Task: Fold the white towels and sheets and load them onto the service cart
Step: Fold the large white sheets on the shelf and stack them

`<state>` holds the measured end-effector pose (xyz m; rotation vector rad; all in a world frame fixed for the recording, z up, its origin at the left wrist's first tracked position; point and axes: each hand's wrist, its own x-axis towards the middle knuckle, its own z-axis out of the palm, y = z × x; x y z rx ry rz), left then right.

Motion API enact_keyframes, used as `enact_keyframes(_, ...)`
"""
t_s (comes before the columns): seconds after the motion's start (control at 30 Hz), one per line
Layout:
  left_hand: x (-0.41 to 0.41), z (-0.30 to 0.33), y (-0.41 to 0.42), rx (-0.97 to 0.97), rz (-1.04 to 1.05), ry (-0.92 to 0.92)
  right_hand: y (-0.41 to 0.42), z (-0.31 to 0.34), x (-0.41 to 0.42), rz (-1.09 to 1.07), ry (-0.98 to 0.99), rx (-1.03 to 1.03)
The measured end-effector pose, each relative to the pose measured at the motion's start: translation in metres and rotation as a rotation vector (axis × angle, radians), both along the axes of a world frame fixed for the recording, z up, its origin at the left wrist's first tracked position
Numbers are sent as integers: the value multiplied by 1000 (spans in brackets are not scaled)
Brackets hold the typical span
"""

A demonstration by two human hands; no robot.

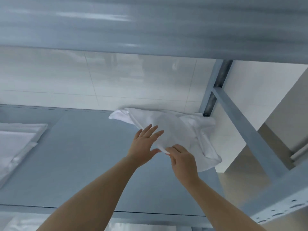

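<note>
1 white towel [180, 130], soft, rumpled, lies centre-right on smooth grey-blue shelf [70, 164], its edge hanging off at right. 2 bare hands: left hand [144, 144] w/ fingers spread flat at towel edge; right hand [181, 160] pinches a fold. 1 stack of flat folded white linen [15, 144] at left edge.

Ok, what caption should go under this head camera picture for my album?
Right hand pinches a crumpled white towel on a blue-grey shelf, left hand spread open beside it.
</note>
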<state>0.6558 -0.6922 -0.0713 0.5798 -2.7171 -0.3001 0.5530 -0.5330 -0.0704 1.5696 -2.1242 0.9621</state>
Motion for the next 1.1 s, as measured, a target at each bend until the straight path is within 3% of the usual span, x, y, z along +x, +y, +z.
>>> enact_keyframes(0.2, 23, -11, -4, 179, -71, 3, 26, -8, 43, 33, -73, -7)
enact_keyframes(0.3, 49, -15, -19, 131, -100, -50, 20, -12, 65, -4, -120, 6)
enact_keyframes(0.47, 115, -12, -58, 104, -135, -210, -22, -16, 123, -72, -137, 0)
enact_keyframes(0.7, 234, 0, -127, 149, -62, -391, -102, -22, 226, -53, -305, 14)
enact_keyframes(1.1, 370, -39, -184, 169, 41, -512, -168, -60, 345, 138, -472, 187)
